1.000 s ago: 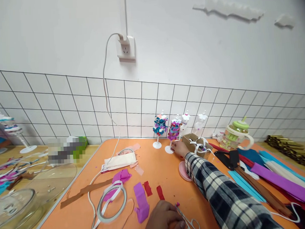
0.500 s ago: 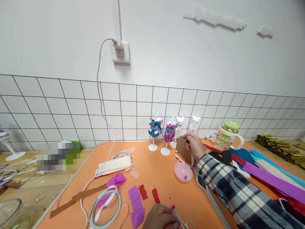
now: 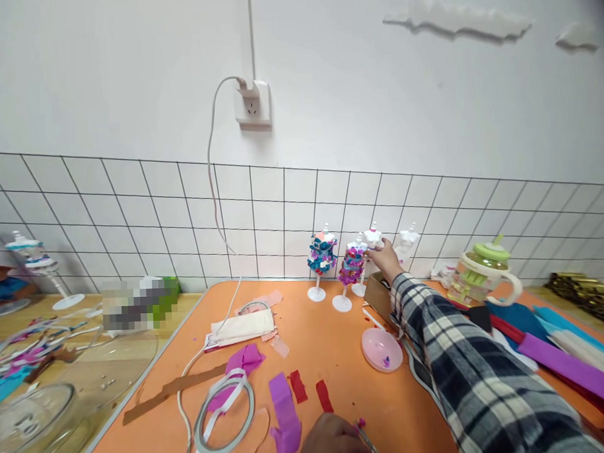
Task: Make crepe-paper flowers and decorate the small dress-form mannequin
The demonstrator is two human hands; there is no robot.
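Observation:
My right hand [image 3: 384, 258] reaches to the back of the orange table, with its fingers closed around the upper body of a small white dress-form mannequin [image 3: 372, 236] with pink bits at the neck. Beside it stands a mini mannequin covered in purple and red scraps [image 3: 353, 264]. Further left is one dressed in teal pieces [image 3: 322, 255]. My left hand [image 3: 333, 442] is curled low at the front edge, against ring-handled scissors [image 3: 371, 442] with a small pink piece [image 3: 361, 422] at the tip. Its fingertips are mostly hidden.
A pink bowl [image 3: 382, 350] with small scraps sits before a brown box [image 3: 378, 296]. Red strips [image 3: 324, 396], purple crepe paper [image 3: 285, 412] and a tape ring [image 3: 249, 413] lie to the left. A green-lidded cup [image 3: 475, 273] and colored paper rolls [image 3: 574, 369] are to the right.
My right hand has moved from above the brown box to the white mannequin behind it. My left hand stays beside the scissors. The view has shifted slightly.

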